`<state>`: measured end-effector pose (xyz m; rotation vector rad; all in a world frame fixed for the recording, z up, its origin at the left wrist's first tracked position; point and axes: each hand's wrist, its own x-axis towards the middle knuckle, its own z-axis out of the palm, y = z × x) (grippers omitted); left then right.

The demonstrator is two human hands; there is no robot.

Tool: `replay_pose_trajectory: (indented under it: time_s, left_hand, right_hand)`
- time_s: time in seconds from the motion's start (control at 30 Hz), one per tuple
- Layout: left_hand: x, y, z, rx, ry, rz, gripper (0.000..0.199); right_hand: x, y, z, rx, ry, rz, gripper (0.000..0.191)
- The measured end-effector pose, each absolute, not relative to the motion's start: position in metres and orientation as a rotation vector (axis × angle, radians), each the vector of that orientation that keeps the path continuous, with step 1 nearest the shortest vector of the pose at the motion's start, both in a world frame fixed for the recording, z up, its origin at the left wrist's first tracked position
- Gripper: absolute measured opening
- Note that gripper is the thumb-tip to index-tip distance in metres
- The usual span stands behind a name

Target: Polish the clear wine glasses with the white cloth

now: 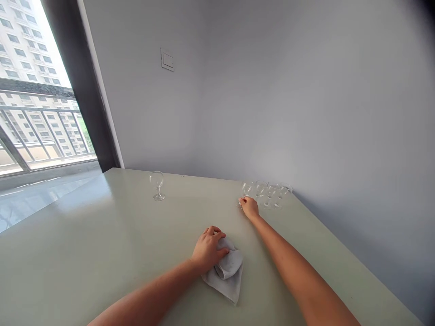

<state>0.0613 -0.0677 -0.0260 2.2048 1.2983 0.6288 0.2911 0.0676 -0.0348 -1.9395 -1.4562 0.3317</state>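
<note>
My left hand (209,249) is closed around part of a light grey cloth (231,267), which lies bunched on the table in front of me. Farther off to the right, my right hand (250,207) pinches the lower part of a stemmed wine glass (247,188), the leftmost of a group. That glass is upright, and my fingers partly cover its stem and base. Close beside it on the right stand several similar clear glasses (268,192) in a row. One more wine glass (157,184) stands alone at the far left of the table.
The pale green table (136,253) reaches to a grey wall (306,99) at the back and right. A light switch (167,60) is on the wall. To the left, a dark-framed window (79,81) shows a railing and buildings outside.
</note>
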Motion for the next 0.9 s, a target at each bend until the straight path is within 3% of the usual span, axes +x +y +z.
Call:
replay_pose_trajectory:
  time_s: [0.4, 0.57, 0.67, 0.77, 0.9]
  left_hand:
    - [0.061, -0.061, -0.032, 2.058, 1.270, 0.743, 0.033]
    - [0.058, -0.044, -0.033, 1.571, 1.333, 1.113, 0.028]
    - [0.047, -0.032, -0.028, 1.222, 1.395, 1.318, 0.026]
    - [0.028, -0.019, -0.023, 0.970, 1.465, 1.489, 0.028]
    - [-0.006, -0.001, -0.021, 0.804, 1.624, 1.619, 0.032]
  right_hand:
    - [0.299, 0.069, -0.029, -1.940, -1.390, 0.329, 0.015]
    - [0.289, 0.029, -0.017, -1.804, -1.382, 0.388, 0.033]
    - [0.278, -0.010, 0.005, -1.647, -1.564, 0.637, 0.028]
    - [0.269, -0.051, 0.032, -1.249, -2.065, 1.308, 0.025]
    - [0.258, -0.086, 0.045, -1.055, -2.464, 1.324, 0.049]
